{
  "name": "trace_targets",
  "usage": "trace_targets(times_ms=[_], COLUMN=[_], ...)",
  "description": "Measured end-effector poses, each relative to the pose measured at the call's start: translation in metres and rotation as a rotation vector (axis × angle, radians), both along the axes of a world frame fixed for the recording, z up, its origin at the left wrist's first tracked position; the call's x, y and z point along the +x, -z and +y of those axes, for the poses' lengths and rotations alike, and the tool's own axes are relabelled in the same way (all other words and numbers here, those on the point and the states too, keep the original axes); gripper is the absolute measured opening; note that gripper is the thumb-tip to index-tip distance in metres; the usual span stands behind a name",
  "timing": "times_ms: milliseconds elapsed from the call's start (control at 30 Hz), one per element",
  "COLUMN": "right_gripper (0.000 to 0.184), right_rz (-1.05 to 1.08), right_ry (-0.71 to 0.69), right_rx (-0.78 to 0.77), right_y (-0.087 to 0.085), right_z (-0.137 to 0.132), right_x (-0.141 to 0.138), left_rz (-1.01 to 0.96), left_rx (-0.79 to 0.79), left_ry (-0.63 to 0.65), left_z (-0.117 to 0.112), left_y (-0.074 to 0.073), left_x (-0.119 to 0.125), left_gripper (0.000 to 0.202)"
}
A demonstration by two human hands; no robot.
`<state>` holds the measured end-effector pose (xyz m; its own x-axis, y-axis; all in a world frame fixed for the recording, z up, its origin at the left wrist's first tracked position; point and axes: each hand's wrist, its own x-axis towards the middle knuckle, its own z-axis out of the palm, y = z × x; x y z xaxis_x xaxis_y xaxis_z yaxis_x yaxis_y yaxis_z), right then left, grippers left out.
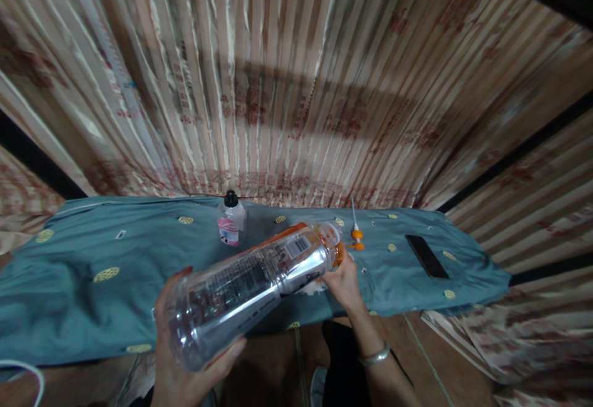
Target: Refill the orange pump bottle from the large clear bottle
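Note:
A large clear plastic bottle [241, 289] with a silver label and barcode lies tilted across my view, its neck up and to the right. My left hand [185, 351] is wrapped round its base. At the neck end, my right hand [343, 277] has its fingers closed on an orange see-through container [338, 255], mostly hidden behind the clear bottle. Whether the right fingers also touch the clear bottle's neck I cannot tell. An orange and white pump top [356, 235] with its thin tube lies on the cloth to the right.
A small clear bottle [230, 222] with a black cap and pink label stands at the back of the teal cloth-covered surface [106, 246]. A black phone [426, 255] lies at the right. Patterned curtains [278, 86] hang behind, and a white cable [32, 367] loops at lower left.

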<state>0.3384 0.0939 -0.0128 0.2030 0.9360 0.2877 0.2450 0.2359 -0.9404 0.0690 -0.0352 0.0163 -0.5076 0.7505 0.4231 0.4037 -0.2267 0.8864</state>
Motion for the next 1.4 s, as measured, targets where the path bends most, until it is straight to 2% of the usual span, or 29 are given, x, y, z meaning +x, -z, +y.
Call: trace_targets(times_ms=[467, 733, 833, 967, 1133, 1267, 1400], right_gripper=[0.059, 0.055, 0.055, 0.056, 0.064, 0.062, 0.057], right_rz=[0.007, 0.031, 0.022, 0.006, 0.013, 0.003, 0.007], right_ry=[-0.001, -0.005, 0.009, 0.012, 0.005, 0.006, 0.002], right_rx=[0.004, 0.016, 0.001, -0.005, -0.011, -0.013, 0.001], right_y=[0.002, -0.001, 0.0, 0.002, 0.003, 0.005, 0.004], right_z=[0.0, 0.0, 0.0, 0.001, 0.001, 0.001, 0.001], right_x=[0.002, 0.0, 0.0, 0.0, 0.001, 0.002, 0.002], left_rz=[0.054, 0.365, 0.34, 0.392, 0.296, 0.351, 0.267], left_rx=[0.076, 0.16, 0.141, 0.154, 0.121, 0.109, 0.076], left_ry=[0.013, 0.132, 0.093, 0.155, 0.079, 0.126, 0.129], left_z=[0.002, 0.008, 0.009, 0.008, 0.006, 0.006, 0.004], left_y=[-0.001, 0.007, 0.009, 0.01, 0.015, 0.022, 0.016], left_x=[0.001, -0.025, -0.029, -0.027, -0.029, -0.038, -0.029], left_gripper=[0.092, 0.1, 0.103, 0.102, 0.101, 0.103, 0.098])
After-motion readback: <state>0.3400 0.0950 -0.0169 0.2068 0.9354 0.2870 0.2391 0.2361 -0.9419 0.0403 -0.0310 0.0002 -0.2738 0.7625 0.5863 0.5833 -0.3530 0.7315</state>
